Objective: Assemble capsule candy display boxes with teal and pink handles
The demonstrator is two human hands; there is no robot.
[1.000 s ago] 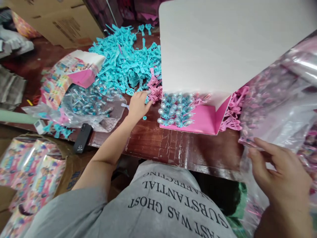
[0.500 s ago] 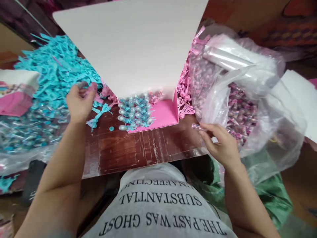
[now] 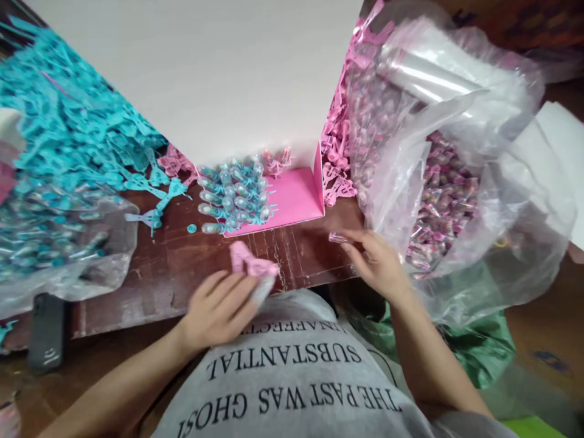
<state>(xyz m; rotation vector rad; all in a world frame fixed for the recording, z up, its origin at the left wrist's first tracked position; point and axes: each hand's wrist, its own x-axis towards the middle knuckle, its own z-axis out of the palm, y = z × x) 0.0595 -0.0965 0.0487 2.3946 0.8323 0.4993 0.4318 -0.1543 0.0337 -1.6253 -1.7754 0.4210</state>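
My left hand (image 3: 223,310) is closed on a pink plastic piece (image 3: 249,263), blurred by motion, above the table's front edge. Between the fingertips of my right hand (image 3: 381,267) is a small clear tube (image 3: 338,238) with pink in it. A box with a pink inside (image 3: 294,193) and a tall white flap (image 3: 219,73) stands ahead of both hands. Rows of blue clear-topped pieces (image 3: 235,198) fill its left part. A few pink pieces (image 3: 277,163) stand at its back.
To the left lie a heap of blue plastic pieces (image 3: 68,115), a bag of blue-ended tubes (image 3: 59,237) and a phone (image 3: 48,331). Pink pieces (image 3: 336,182) and an opened bag of pink tubes (image 3: 442,207) are on the right. A blue disc (image 3: 191,229) lies near the box.
My left hand has come from the blue heap to the table's front edge, bringing the pink plastic piece. My right hand has moved a little left with the tube. The view has shifted.
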